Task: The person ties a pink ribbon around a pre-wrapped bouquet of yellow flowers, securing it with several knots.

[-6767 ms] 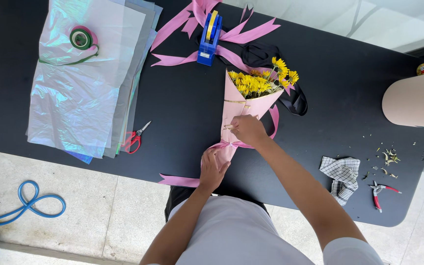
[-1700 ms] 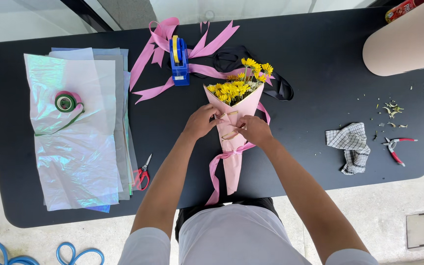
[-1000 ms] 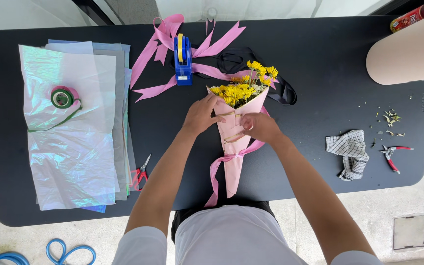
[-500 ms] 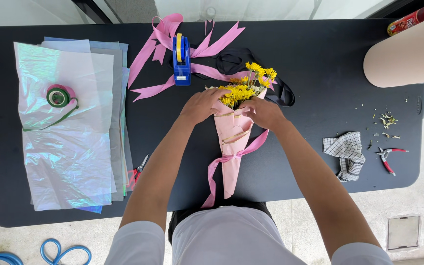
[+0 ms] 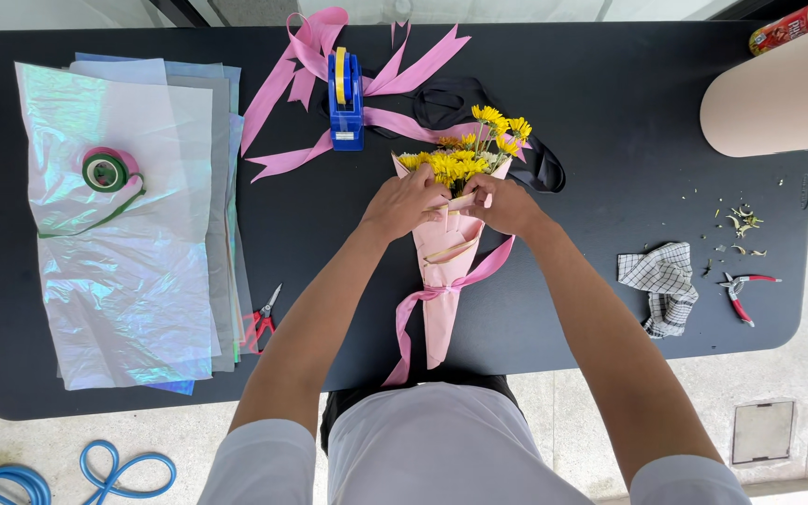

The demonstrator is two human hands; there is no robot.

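A bouquet [image 5: 449, 252] of yellow flowers [image 5: 465, 154] in a pink paper cone is being held near the middle of the black counter [image 5: 610, 122], lying with its blooms pointing away from the person and its tip at the near edge. The upper rim of the cone is being gripped from the left by the left hand [image 5: 406, 201], its fingers curled on the paper just below the flowers. The same rim is being pinched from the right by the right hand [image 5: 502, 204]; the two hands are almost touching across the wrap. A pink ribbon [image 5: 423, 299] is being kept tied around the lower part of the cone, with its tails trailing toward the counter's near edge.

Just beyond the flowers, a blue tape dispenser [image 5: 345, 98] is standing among loose pink ribbon strips [image 5: 301, 65] and a black ribbon [image 5: 479, 93]. At the left, shimmering clear sheets [image 5: 133, 281] are lying stacked, with a roll of green tape [image 5: 105, 171] on top and red scissors [image 5: 259, 323] beside them. At the right, a checked cloth [image 5: 661, 285], red pruning shears [image 5: 741, 290] and a large paper roll [image 5: 778, 89] are lying well apart from the hands.
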